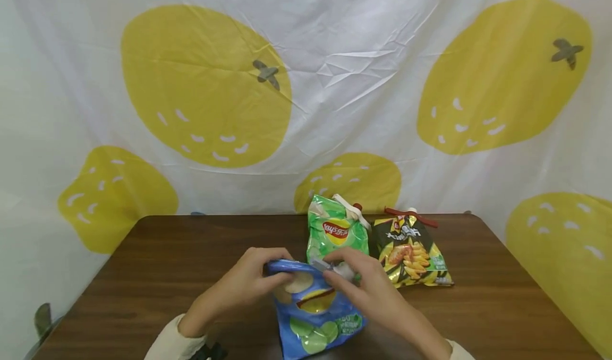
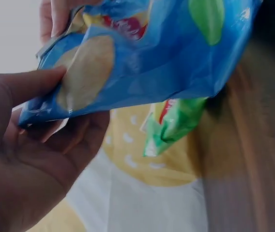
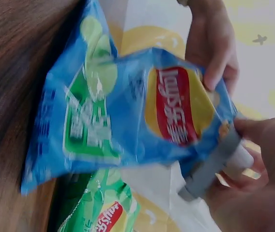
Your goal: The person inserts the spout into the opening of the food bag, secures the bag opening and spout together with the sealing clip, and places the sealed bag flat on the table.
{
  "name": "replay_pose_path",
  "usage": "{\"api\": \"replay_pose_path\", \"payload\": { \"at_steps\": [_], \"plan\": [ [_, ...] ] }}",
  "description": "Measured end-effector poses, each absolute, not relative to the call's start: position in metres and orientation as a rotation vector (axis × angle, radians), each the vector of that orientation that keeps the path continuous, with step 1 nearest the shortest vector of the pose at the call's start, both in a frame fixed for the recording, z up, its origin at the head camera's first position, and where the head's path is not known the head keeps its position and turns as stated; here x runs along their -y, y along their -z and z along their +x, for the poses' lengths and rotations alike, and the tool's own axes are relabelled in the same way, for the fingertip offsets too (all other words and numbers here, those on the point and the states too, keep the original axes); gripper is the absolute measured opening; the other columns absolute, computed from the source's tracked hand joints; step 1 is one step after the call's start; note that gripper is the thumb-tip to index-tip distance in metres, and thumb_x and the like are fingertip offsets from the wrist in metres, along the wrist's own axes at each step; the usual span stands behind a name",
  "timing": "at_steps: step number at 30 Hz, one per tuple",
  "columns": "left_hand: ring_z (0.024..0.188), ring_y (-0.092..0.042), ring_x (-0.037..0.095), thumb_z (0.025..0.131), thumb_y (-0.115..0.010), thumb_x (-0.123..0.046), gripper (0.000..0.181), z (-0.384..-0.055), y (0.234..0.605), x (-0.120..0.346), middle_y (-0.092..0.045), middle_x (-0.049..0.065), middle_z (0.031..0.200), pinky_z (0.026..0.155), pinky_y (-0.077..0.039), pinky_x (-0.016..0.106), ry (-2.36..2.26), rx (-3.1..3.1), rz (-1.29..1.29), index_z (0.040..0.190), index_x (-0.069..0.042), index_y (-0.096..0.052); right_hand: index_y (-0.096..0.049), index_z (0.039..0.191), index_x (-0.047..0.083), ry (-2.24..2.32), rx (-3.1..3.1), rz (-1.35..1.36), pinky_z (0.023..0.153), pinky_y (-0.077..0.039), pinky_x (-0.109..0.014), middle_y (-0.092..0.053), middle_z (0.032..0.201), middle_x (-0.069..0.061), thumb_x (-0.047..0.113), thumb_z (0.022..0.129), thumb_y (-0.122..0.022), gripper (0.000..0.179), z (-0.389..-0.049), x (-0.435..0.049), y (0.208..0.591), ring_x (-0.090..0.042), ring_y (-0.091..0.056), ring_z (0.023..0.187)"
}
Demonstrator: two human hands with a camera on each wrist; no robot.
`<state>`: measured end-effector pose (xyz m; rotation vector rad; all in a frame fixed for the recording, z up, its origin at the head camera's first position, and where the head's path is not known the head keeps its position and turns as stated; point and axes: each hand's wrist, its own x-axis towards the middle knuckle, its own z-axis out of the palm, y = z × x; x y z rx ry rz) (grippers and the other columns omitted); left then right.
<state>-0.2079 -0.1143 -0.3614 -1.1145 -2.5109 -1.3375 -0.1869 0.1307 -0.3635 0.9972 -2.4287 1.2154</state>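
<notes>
A blue Lay's chip bag [image 1: 311,309] stands upright near the front of the table, its top edge folded over. My left hand [image 1: 253,272] pinches the left part of that top edge, thumb on the near face [image 2: 86,72] and fingers behind. At the right end of the top, my right hand [image 1: 363,283] holds a grey bag clip [image 3: 210,166] with a white cap [image 3: 239,162] between thumb and fingers. The clip lies across the bag's upper corner in the right wrist view.
Behind the blue bag stands a green Lay's bag [image 1: 330,238] with a white clip [image 1: 352,210] along its top. To its right leans a black chip bag [image 1: 411,251] with a red clip [image 1: 411,215]. A lemon-print cloth [image 1: 334,110] hangs behind the brown table [image 1: 191,248].
</notes>
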Motion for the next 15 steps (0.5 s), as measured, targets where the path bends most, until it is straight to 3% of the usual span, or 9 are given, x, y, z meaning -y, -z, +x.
{"api": "replay_pose_path", "payload": {
  "at_steps": [3,7,10,15],
  "plan": [
    [0.064,-0.052,0.006,0.08,-0.066,-0.012,0.005,-0.198,0.359,0.124,-0.06,-0.004,0.073,0.055,-0.046,0.024,1.355,2.422,-1.05,0.082,-0.016,-0.063,-0.051,0.114,0.022,-1.334,2.558,0.968,0.071,-0.05,-0.027,-0.059,0.099,0.007,0.025,0.082,-0.065,0.035,-0.189,-0.131,0.366,-0.01,-0.058,0.088],
    [0.062,-0.052,0.009,0.078,-0.067,-0.004,0.007,-0.185,0.355,0.138,-0.061,0.001,0.072,0.053,-0.046,0.024,1.384,2.369,-0.971,0.081,-0.01,-0.064,-0.048,0.118,0.019,-1.393,2.619,0.975,0.073,-0.05,-0.034,-0.063,0.091,0.003,0.016,0.08,-0.067,0.042,-0.192,-0.129,0.37,-0.014,-0.062,0.084],
    [0.066,-0.056,0.012,0.08,-0.066,-0.007,0.015,-0.184,0.362,0.151,-0.063,0.003,0.079,0.056,-0.048,0.026,1.497,2.364,-0.89,0.093,-0.01,-0.062,-0.051,0.115,0.016,-1.367,2.556,1.007,0.074,-0.05,-0.034,-0.066,0.086,0.002,0.013,0.081,-0.065,0.037,-0.198,-0.125,0.379,-0.012,-0.063,0.08],
    [0.089,-0.063,0.02,0.084,-0.062,-0.014,0.035,-0.189,0.388,0.176,-0.064,0.009,0.1,0.073,-0.05,0.03,1.891,2.357,-0.705,0.116,-0.012,-0.047,-0.054,0.114,0.015,-1.473,2.415,1.001,0.07,-0.052,-0.028,-0.068,0.087,0.001,0.015,0.081,-0.065,0.034,-0.206,-0.113,0.389,-0.013,-0.065,0.079]
  ]
}}
